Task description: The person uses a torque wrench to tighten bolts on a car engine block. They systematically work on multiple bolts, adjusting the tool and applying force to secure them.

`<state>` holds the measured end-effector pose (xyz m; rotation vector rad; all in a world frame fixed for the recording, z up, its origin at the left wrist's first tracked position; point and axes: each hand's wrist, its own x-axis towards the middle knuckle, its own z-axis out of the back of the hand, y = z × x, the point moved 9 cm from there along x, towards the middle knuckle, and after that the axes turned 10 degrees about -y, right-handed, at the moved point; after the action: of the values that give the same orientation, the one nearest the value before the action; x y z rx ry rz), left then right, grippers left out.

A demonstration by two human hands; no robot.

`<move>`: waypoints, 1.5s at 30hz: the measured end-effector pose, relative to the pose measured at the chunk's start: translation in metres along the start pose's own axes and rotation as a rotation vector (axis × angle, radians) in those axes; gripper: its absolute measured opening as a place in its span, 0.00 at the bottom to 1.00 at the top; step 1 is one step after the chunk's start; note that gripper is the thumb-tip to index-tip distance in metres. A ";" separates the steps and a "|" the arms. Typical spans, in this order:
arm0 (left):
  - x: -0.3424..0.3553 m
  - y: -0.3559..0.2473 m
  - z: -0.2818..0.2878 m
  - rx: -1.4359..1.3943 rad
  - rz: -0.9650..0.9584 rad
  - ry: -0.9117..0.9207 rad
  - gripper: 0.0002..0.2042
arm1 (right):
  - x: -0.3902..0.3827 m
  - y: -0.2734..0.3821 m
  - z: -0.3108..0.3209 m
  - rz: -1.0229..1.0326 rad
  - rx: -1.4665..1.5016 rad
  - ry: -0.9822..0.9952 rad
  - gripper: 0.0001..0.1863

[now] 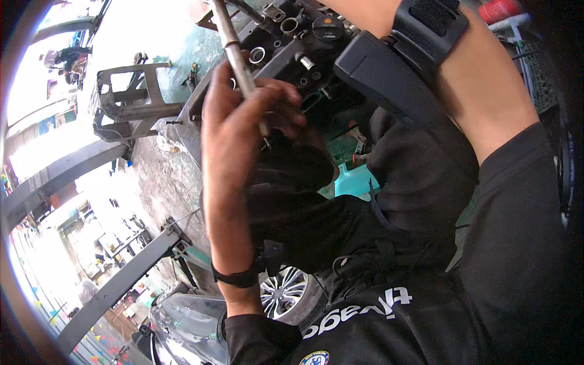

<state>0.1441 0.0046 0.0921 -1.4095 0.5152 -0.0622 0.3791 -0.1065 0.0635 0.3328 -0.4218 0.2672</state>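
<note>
My left hand (234, 115) is closed round a long metal rod (242, 70), a bar-shaped tool with a collar partway up and a thinner lower end. Motion blurs the fingers a little. The rod slants up past the top edge, so its upper end is hidden. Just beyond the hand lies a dark engine (286, 61) with round openings, bolts and a black filler cap (328, 28). My right forearm (486, 91) reaches up across the top right, and its hand is outside the picture. A black device (389, 76) is strapped at that wrist and covers part of the engine.
A metal frame (137, 100) stands on the floor left of the engine. A turquoise plastic piece (356, 180) lies between my legs. Lower left are a wheel (283, 293) and a grey car (188, 322). A red cylinder (499, 10) sits at the upper right. Another person (64, 59) is far left.
</note>
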 end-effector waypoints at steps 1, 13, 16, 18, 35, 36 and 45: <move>0.003 -0.003 0.008 0.017 0.004 -0.017 0.18 | -0.002 -0.006 0.002 -0.004 -0.002 -0.010 0.16; 0.041 0.012 0.025 -0.190 0.075 0.096 0.22 | -0.055 -0.023 0.044 -0.337 0.468 -0.080 0.31; 0.051 0.016 0.022 -0.136 0.041 0.119 0.20 | -0.059 -0.019 0.056 -0.481 0.189 0.112 0.43; 0.054 0.012 0.012 -0.234 -0.015 0.162 0.19 | -0.065 -0.012 0.061 -0.570 0.129 0.264 0.51; 0.054 0.007 0.063 0.140 -0.176 -0.312 0.20 | -0.063 0.044 0.076 0.053 -0.175 0.100 0.07; 0.059 0.003 0.061 0.191 -0.228 -0.283 0.22 | -0.062 0.043 0.081 0.073 -0.199 0.061 0.08; 0.105 0.006 0.046 -0.060 -0.330 -0.174 0.30 | -0.060 0.058 0.093 0.340 0.013 -0.061 0.13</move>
<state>0.2537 0.0125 0.0577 -1.5318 0.1384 -0.1885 0.2745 -0.0984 0.1318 0.2812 -0.5370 0.5930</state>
